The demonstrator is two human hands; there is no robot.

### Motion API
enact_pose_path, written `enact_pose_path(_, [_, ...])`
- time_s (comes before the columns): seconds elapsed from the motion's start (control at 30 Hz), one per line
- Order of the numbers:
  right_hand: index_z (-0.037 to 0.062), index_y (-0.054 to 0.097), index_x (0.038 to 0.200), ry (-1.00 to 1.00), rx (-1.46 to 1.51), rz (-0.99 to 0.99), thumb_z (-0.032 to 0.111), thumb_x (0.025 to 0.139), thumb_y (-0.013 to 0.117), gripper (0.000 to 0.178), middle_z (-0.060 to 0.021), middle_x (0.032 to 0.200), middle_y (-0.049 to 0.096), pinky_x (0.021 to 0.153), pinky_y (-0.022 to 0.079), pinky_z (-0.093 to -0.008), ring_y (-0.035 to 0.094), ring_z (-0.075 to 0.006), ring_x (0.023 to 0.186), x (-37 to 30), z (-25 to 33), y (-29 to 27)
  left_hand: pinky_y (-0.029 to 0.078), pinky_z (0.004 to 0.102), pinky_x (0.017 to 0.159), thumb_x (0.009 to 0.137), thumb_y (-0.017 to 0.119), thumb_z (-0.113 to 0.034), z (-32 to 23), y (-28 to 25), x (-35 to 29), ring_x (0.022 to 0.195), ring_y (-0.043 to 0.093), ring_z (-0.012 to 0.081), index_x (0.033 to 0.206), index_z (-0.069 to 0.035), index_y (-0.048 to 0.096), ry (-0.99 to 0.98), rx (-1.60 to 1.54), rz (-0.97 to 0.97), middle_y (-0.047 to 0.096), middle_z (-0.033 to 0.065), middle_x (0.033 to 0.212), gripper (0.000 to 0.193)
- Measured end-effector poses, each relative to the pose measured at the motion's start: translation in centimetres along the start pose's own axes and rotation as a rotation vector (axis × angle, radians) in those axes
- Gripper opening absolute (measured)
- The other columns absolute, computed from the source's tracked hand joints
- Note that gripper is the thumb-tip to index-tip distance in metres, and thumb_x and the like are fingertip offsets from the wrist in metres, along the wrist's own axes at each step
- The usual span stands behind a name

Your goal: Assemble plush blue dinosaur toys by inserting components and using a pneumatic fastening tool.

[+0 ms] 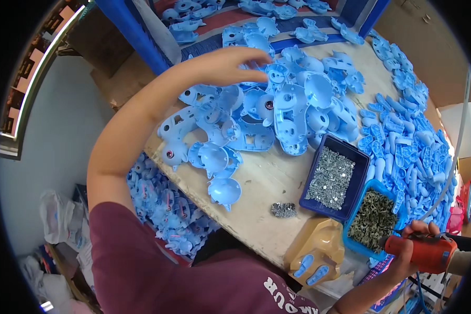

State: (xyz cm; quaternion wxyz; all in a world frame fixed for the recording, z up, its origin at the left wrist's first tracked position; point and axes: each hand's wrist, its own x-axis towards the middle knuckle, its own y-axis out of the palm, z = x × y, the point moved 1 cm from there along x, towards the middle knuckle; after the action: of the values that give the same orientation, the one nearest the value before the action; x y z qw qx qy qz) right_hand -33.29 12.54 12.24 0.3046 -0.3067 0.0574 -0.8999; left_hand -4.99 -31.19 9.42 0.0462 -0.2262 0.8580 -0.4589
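My left hand reaches over a heap of light blue plastic toy shells. Its thumb and fingers are apart at the heap's left side; whether the fingertips touch a shell I cannot tell. Some shells are round cups, others long halves, and a few carry an eye. At the lower right my right hand is wrapped round a red-orange electric screwdriver. The driver's tip points left, over the edge of a light blue bin filled with small dark metal parts.
A dark blue bin holds silver screws. Beside it lie a small metal clump and a tan fixture with two small blue pieces. Small blue parts cover the right side. More toy pieces fill a container below the table's left edge.
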Motion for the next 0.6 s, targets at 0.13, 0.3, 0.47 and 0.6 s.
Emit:
enact_pose_path(0.13, [0.0029,0.043,0.138,-0.011,0.011,0.032,0.029,0.077,0.081,0.076,-0.0143,0.105,0.064,0.079,0.049,-0.0328,0.059,-0.018,0.084,-0.7,0.0,-0.2,0.051,0.0375,0.083,0.093,0.062,-0.047,-1.4,-2.6,-8.4,0.099,0.067,0.032,0.11,-0.002,0.064,-0.659,0.512,0.065,0.069,0.0181,0.101,0.049])
enact_pose_path(0.3, [0.0017,0.043,0.136,0.015,0.001,0.01,0.03,0.077,0.082,0.076,-0.0143,0.106,0.063,0.081,0.049,-0.0331,0.059,-0.0187,0.085,-0.7,0.0,-0.1,0.049,0.0455,0.088,0.096,0.056,-0.049,2.9,2.4,-15.9,0.102,0.064,0.0408,0.117,0.005,0.059,-0.836,0.352,0.217,0.066,0.0277,0.109,0.058])
enact_pose_path(0.47, [0.0013,0.042,0.136,0.044,0.031,-0.016,0.031,0.077,0.082,0.077,-0.0136,0.106,0.062,0.083,0.049,-0.0338,0.059,-0.0186,0.086,-0.1,-0.3,1.0,0.047,0.0476,0.093,0.098,0.051,-0.046,2.2,5.0,-15.2,0.109,0.059,0.0454,0.133,0.006,0.048,-0.645,0.337,-0.157,0.058,0.0323,0.123,0.063])
enact_pose_path(0.6, [0.001,0.04,0.137,0.001,-0.002,0.038,0.02,0.082,0.071,0.066,-0.0114,0.106,0.062,0.08,0.048,-0.0324,0.058,-0.0176,0.087,-0.1,0.2,1.4,0.05,0.0502,0.085,0.096,0.053,-0.033,1.5,0.5,-6.9,0.102,0.062,0.042,0.118,0.0,0.056,-0.779,0.536,0.124,0.064,0.0228,0.116,0.039])
